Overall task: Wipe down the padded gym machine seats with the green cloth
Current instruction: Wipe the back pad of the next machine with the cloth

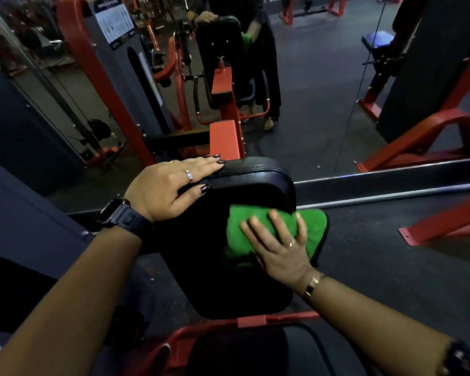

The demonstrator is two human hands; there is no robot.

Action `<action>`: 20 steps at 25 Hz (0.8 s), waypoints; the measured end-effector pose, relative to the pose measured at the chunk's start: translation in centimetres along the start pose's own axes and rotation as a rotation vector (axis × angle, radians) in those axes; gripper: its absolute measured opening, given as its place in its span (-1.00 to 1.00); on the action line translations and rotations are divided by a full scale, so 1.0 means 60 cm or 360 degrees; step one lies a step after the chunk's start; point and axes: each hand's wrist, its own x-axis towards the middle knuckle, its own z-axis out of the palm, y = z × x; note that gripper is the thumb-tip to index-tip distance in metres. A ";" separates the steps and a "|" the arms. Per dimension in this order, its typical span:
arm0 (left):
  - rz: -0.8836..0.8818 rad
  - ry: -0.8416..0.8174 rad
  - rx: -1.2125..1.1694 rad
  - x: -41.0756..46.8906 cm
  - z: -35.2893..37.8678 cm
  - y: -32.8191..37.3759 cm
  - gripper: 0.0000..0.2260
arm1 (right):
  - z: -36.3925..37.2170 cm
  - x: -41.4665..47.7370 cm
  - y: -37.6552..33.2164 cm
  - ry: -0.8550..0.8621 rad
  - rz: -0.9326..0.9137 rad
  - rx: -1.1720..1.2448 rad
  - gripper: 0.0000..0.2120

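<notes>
Right of the back pad point(250, 185): open over bare dark floor point(364, 267), only a red frame foot point(442, 229) well off to that side. Behind the back pad: closed off just past its top edge by the mirror point(323, 90) and its metal base rail point(391, 183). Left of it: hemmed in by a dark grey housing point(17, 213). Below it: barred by a red crossbar point(258, 321) and the seat cushion point(236, 354). On the pad: top left corner taken by the left hand point(171, 188), right edge by the right hand point(280, 248) flat on the green cloth point(242, 232); lower face free.

Black watch point(117, 213), rings point(188, 175) — gold bracelet point(311, 286), maybe dark cuff point(463, 358).
</notes>
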 end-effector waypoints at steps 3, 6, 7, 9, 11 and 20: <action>-0.0018 -0.0032 -0.0016 0.001 0.003 -0.004 -0.60 | 0.005 0.050 -0.015 0.0141 0.0200 0.0125 -0.43; -0.0035 -0.0038 -0.0041 -0.001 0.007 -0.006 -0.61 | 0.029 -0.056 -0.037 -0.0243 -0.0456 0.0058 -0.57; -0.0035 -0.0040 -0.0047 0.000 0.007 -0.005 -0.61 | 0.030 -0.083 -0.033 -0.0365 -0.0654 0.0054 -0.58; -0.0031 -0.0033 -0.0030 0.001 0.005 -0.002 -0.61 | 0.024 -0.057 -0.031 -0.0331 -0.0774 0.0097 -0.60; -0.0026 0.0001 0.0006 0.003 0.002 0.002 -0.61 | 0.014 0.032 -0.043 -0.0114 -0.0645 0.0116 -0.67; -0.0074 -0.0016 0.0074 0.002 -0.004 0.011 -0.59 | 0.043 -0.071 -0.072 -0.0394 -0.1425 -0.0417 -0.38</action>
